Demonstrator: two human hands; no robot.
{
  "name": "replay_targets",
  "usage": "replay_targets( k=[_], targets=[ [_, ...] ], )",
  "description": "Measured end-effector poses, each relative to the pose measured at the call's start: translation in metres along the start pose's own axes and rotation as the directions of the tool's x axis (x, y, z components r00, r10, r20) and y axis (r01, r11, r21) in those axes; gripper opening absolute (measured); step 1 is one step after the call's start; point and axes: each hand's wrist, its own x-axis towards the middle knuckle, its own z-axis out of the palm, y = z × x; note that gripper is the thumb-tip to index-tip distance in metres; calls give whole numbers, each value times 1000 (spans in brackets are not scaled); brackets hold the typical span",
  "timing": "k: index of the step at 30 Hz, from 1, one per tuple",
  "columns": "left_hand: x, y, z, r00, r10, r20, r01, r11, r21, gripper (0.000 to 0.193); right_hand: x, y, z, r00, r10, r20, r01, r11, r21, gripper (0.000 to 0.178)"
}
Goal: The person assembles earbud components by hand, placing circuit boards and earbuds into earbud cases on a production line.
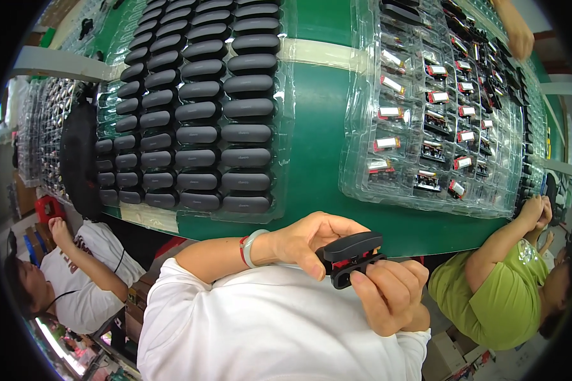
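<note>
On the head view, my landmark is the black case (353, 245), held in front of the white shirt (254, 324), just nearer the wearer than the edge of the green table (318, 149). I see its rounded lid raised at a slant over the lower frame, red showing between.

My left hand (308, 242) comes in from the case's left, forearm nearly level, wrist bent slightly. Its thumb points down along the near-left side while the fingers arch over the far side, parted only by the case's thickness, gripping that end.

My right hand (393, 289) sits at the case's near-right, knuckles bunched, thumb and curled fingers pinching the lower frame; I can't make out much of that forearm.

Beyond the case, to its left, stands a tray of dark cases (200, 111); beyond it to the right, a tray of red-and-white parts (438, 133).
</note>
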Motion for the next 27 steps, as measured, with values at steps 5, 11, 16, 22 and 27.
replay_targets(
  k=[5,11,16,22,27],
  targets=[
    [-1,1,1,1000,-14,-9,14,1000,-17,88,4,1,-4,993,51,104,-55,998,38,25],
    [0,0,-1,1000,-22,6,22,1000,-9,89,8,3,-4,987,65,147,-72,996,45,25],
    [-1,0,-1,999,-33,-27,33,999,-15,87,11,3,0,987,63,145,-75,994,79,29],
    [0,-1,-2,998,9,-58,-8,1000,16,83,3,8,9,995,38,96,-32,997,-70,25],
    [3,-3,-1,997,52,-57,-54,998,-34,80,6,11,14,998,15,54,-11,997,-80,26]
  ],
)
